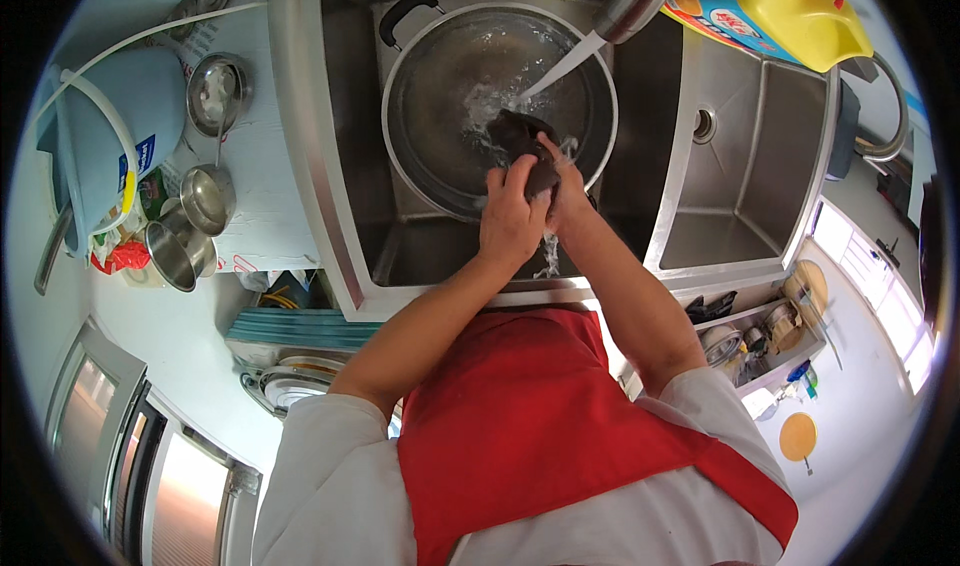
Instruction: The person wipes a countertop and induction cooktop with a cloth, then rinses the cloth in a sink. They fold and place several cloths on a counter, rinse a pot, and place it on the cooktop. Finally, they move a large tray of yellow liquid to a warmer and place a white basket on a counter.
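Note:
My left hand (511, 217) and my right hand (568, 191) squeeze a dark, wet, cloth-like item (523, 132) between them. Much of it is hidden by my fingers, so its exact kind is unclear. Both hands are above the near part of a large round pan (389, 142) with a pale rim and a black side handle (401, 17). From a metal faucet (639, 3), a stream of water (562, 67) falls into the water pooled in the pan, just beyond the item. Water also spills down below my hands, past the pan's near rim.
The pan stands in the left basin (645, 153) of a stainless steel sink, beside a second basin (787, 146). A yellow jug (814, 22) sits at the back right. Left of the sink are a pale blue bucket (139, 93) and several metal ladles (206, 200).

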The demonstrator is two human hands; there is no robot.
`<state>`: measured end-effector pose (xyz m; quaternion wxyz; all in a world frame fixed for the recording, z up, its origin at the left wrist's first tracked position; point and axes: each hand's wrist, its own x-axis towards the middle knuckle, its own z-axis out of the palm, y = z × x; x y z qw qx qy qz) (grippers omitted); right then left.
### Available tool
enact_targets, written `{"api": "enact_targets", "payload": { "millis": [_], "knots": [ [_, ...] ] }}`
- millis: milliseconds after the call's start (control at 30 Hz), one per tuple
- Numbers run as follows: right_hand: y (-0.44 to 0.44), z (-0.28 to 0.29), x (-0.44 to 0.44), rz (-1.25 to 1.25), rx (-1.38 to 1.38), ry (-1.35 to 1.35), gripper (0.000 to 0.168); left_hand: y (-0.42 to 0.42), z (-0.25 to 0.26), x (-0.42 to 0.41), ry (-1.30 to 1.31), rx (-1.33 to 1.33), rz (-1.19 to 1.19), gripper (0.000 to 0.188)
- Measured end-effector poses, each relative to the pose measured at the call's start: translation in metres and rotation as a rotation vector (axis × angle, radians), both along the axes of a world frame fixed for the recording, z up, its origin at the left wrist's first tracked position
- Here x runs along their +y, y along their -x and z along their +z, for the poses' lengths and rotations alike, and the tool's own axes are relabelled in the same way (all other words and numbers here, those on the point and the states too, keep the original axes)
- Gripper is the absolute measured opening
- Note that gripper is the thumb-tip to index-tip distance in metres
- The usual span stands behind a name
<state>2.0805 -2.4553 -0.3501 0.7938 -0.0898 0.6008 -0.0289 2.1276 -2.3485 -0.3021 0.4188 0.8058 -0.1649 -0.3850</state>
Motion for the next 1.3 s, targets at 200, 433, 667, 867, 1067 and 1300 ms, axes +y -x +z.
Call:
{"api": "enact_targets", "payload": {
  "millis": [200,433,667,867,1067,1300],
  "knots": [
    [0.005,-0.023,-0.002,0.005,0.049,0.059,0.038,-0.037,-0.072,-0.011,0.067,-0.164,-0.096,0.045],
    [0.019,-0.021,-0.029,0.067,0.211,-0.055,0.09,-0.085,-0.116,-0.001,-0.302,-0.299,-0.231,0.052],
    [0.004,-0.035,-0.014,0.249,0.134,-0.315,0.103,-0.072,-0.101,0.001,-0.549,-0.005,-0.128,0.05],
    [-0.007,-0.049,-0.013,0.272,-0.093,-0.335,0.075,-0.019,0.008,0.018,-0.22,0.128,-0.392,0.058],
    [0.011,-0.027,-0.016,0.424,-0.126,-0.252,0.039,-0.046,0.051,0.052,0.033,0.146,-0.496,0.053],
    [0.016,0.045,0.013,0.252,-0.476,-0.43,0.028,-0.055,-0.037,0.051,0.413,1.048,0.627,0.031]
  ]
}}
